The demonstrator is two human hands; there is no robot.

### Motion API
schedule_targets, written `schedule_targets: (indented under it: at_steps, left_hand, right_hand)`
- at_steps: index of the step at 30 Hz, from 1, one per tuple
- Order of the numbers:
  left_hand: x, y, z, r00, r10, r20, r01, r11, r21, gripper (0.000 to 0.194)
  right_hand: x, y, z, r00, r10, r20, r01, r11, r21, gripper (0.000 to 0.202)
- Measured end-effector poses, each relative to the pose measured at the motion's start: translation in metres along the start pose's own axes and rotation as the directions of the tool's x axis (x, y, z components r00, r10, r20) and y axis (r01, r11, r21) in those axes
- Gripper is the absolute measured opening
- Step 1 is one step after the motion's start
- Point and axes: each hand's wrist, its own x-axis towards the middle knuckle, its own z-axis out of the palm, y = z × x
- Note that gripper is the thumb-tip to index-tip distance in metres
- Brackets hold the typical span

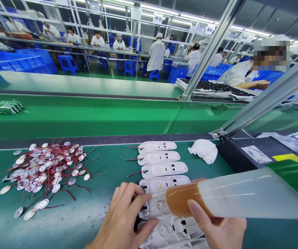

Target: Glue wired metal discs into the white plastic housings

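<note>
My left hand (124, 214) has its thumb and index finger on either side of the left end of a white plastic shell (155, 205), gripping it. In my right hand (216, 224) is a tilted translucent bottle (237, 193) with an amber-brown end, held over the same shell. The bottle's tip is hidden. Above my hands lies a column of similar white shells (164, 169), with red wires at the left ends of several. More shells (164, 231) are below, partly covered by my right hand. Yellowish rings show inside some shells.
A heap of round piezo discs with red wires (45, 169) lies left. Crumpled white tissue (204, 151) and a black box (252, 152) lie right. Green circuit boards (5, 106) sit on the green conveyor belt (99, 116). A metal frame post (208, 48) rises beyond; co-workers sit farther off.
</note>
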Motion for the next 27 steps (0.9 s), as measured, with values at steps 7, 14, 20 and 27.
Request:
schedule_targets:
  at_steps: [7,14,20,27]
  left_hand:
    - [0.000,-0.001,0.001,1.000,0.014,0.009,-0.014,1.000,-0.015,0.030]
    - [0.001,-0.001,-0.001,1.000,0.011,0.018,-0.011,1.000,-0.011,0.031]
    - [0.002,0.000,-0.002,0.999,0.019,0.035,-0.018,1.000,-0.011,0.032]
    - [0.002,0.001,-0.002,0.999,-0.002,0.039,0.003,1.000,-0.025,0.031]
  right_hand:
    - [-0.004,0.004,0.001,0.997,-0.071,-0.035,0.066,0.988,-0.137,0.063]
    - [-0.002,-0.010,0.000,0.998,-0.032,0.046,0.034,0.999,-0.029,0.056]
    - [0.004,-0.005,-0.005,0.998,-0.023,0.053,0.025,0.999,-0.027,0.056]
    - [0.021,0.017,-0.015,0.938,-0.310,0.156,0.331,0.935,-0.128,0.043]
